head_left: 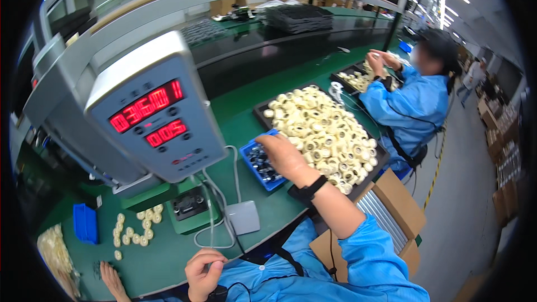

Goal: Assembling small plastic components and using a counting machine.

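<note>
My right hand (pixel 284 157), with a black band on its wrist, reaches over a blue bin (pixel 271 185) of small dark, shiny parts (pixel 258 162). Its fingers bend down toward the parts, and the back of the hand hides their tips. Close to my body at the bench's front edge is my left hand (pixel 204 271), its fingers curled in toward the thumb. Whatever it may hold is hidden. Beside the bin, a black tray (pixel 373 180) is heaped with cream-coloured ring-shaped parts (pixel 324 134).
A press-like machine with a red digital display (pixel 148 109) stands at left, above a green base (pixel 193 221). Nearby are a grey pad (pixel 243 217) with cables, loose cream parts (pixel 146 223) and another blue bin (pixel 85 223). Another person's hand (pixel 112 281) rests lower left; a co-worker (pixel 414 100) sits at right.
</note>
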